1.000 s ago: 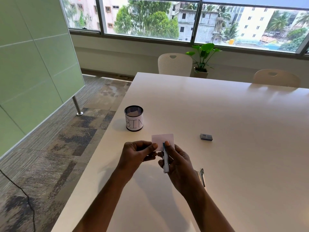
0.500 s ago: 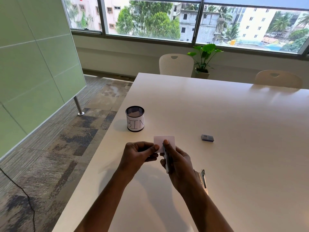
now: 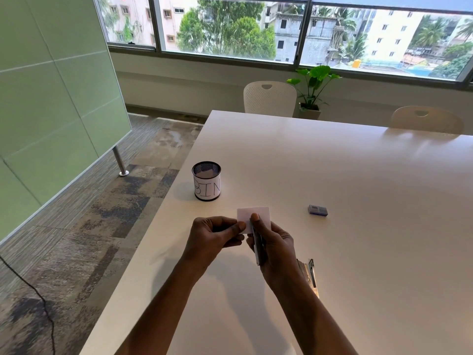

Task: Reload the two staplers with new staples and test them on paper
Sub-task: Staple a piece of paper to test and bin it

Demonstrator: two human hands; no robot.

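My right hand (image 3: pixel 275 248) grips a slim grey stapler (image 3: pixel 257 248), thumb on its front end. A small white paper (image 3: pixel 258 216) stands up between my hands, its lower edge in the stapler's mouth. My left hand (image 3: pixel 213 235) pinches the paper's left edge between thumb and fingers. A second stapler (image 3: pixel 311 274) lies on the white table (image 3: pixel 358 226) just right of my right wrist, partly hidden by the forearm. A small box of staples (image 3: pixel 318 210) sits further right.
A black mesh cup labelled BIN (image 3: pixel 206 181), with a scrap of paper inside, stands near the table's left edge. Two chairs (image 3: pixel 269 98) and a potted plant (image 3: pixel 312 94) are beyond the far edge. A green partition (image 3: pixel 51 98) stands at left.
Hands, paper and stapler stay nearly where they were; the stapler has closed in slightly on the paper's lower edge.
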